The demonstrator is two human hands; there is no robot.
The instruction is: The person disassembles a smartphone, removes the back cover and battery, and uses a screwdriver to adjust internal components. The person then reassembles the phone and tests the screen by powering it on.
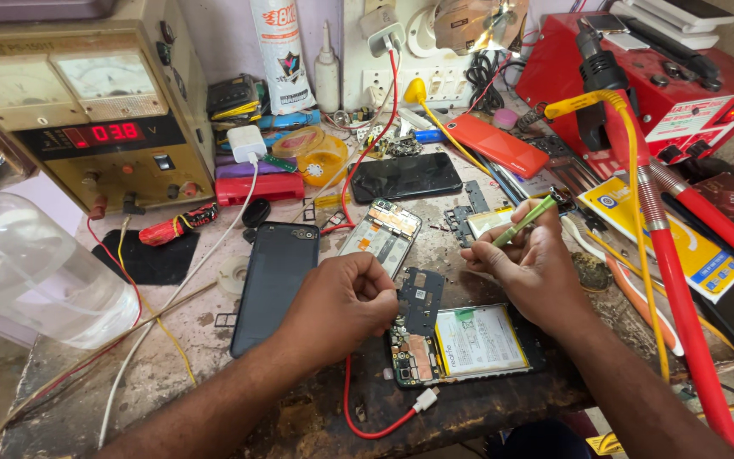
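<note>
**Two hands over an opened phone on a crowded bench**

The left hand (343, 302) is curled, fingertips pinching the black cover plate (420, 299) that sits at the top end of the opened phone (460, 344). The right hand (535, 270) grips a green tool (524, 221), which points off toward one o'clock. The phone lies at the near edge of the table (316, 416), battery up, a red cable (367, 416) plugged into its left end. At ten o'clock from the left hand lies a black back cover (275, 285); at twelve, a bare phone frame (381, 234) and a dark phone (406, 177). A power supply (87, 110) stands far left. Red hoses (681, 297) crowd the right wrist, partly covering the clutter there.
</note>
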